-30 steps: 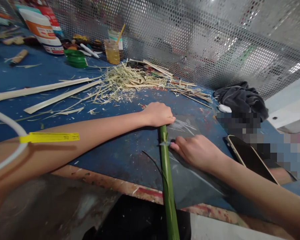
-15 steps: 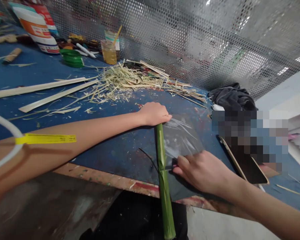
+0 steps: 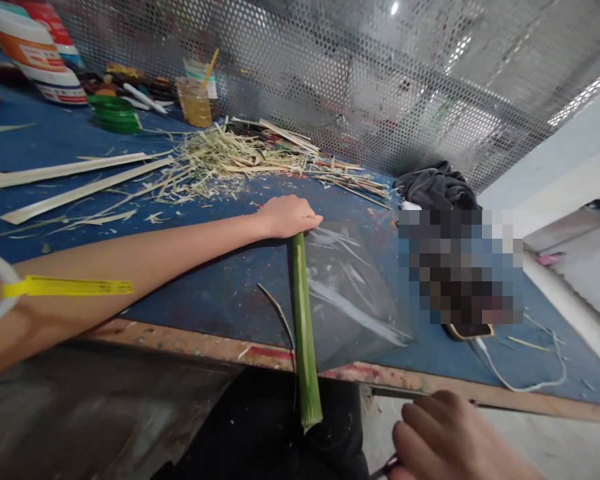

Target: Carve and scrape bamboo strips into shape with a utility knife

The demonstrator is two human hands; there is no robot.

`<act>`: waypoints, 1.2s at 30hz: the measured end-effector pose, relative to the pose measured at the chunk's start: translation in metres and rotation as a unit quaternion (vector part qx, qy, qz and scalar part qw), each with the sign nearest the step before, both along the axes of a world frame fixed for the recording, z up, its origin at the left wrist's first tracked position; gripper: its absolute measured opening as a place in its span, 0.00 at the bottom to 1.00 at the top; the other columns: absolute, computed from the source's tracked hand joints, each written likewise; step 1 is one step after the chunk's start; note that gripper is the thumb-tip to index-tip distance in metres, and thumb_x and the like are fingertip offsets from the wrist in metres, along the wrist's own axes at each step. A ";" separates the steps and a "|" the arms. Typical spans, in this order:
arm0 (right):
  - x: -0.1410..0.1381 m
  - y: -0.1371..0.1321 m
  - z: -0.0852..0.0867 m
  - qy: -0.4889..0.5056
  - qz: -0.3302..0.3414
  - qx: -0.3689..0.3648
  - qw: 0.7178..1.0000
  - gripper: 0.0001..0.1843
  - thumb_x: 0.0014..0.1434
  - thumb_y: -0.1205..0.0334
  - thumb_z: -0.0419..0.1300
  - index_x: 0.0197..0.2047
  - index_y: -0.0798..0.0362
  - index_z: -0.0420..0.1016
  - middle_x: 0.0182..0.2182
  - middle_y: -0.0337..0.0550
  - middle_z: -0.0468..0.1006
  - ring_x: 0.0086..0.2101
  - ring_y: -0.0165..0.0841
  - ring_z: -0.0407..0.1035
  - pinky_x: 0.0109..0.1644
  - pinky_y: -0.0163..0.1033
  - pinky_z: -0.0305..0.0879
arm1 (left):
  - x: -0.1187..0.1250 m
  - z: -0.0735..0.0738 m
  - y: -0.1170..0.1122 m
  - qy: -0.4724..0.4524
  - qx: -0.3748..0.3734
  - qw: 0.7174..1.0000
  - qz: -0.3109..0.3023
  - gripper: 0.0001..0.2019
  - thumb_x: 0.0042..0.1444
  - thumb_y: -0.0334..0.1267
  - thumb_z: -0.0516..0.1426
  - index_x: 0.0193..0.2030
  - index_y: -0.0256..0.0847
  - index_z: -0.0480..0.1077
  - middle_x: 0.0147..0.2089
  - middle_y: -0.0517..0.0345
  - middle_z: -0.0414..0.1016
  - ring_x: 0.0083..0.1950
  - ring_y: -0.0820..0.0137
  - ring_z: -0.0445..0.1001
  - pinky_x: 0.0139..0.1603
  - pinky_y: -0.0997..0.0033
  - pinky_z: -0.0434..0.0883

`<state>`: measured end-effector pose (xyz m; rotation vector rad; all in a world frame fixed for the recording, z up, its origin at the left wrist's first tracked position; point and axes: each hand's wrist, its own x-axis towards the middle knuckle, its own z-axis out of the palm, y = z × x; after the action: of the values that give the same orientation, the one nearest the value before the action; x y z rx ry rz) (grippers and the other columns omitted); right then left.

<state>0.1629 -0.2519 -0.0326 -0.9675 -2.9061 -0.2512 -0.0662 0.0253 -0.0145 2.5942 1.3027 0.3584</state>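
Note:
A green plant stalk lies across the table's near edge, its lower end hanging over dark-clothed legs. Pale scraped streaks run along its length. My left hand is closed around its far end, pressing on the table. A thin dark strip curls out to the left of the stalk. At the bottom of the view, beyond the table edge, my right hand is closed on a slim knife with a purplish handle, apart from the stalk. Most of the knife is hidden or out of frame.
A grey sheet lies under the stalk. Behind it are plant shavings, pale strips, a jar, a green tape roll and white-orange tubs. A dark cloth and a phone with a cable lie right.
My right hand with the knife has moved down along the stalk and off past the table edge. The left hand keeps its hold. The camera view has shifted slightly right.

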 end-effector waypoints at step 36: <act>-0.037 0.167 0.035 0.009 -0.250 -0.046 0.967 0.23 0.68 0.51 0.41 0.32 0.53 0.70 0.23 0.41 0.75 0.23 0.30 0.67 0.26 0.36 0.41 | 0.030 -0.006 0.008 -0.191 -0.097 0.976 -0.048 0.28 0.58 0.53 0.46 0.12 0.41 0.50 0.11 0.65 0.49 0.16 0.76 0.51 0.23 0.70 0.47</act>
<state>0.1260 -0.0847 0.0027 -1.6986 -2.6235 -0.1283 -0.0361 0.0333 -0.0202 2.2707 1.0194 0.6409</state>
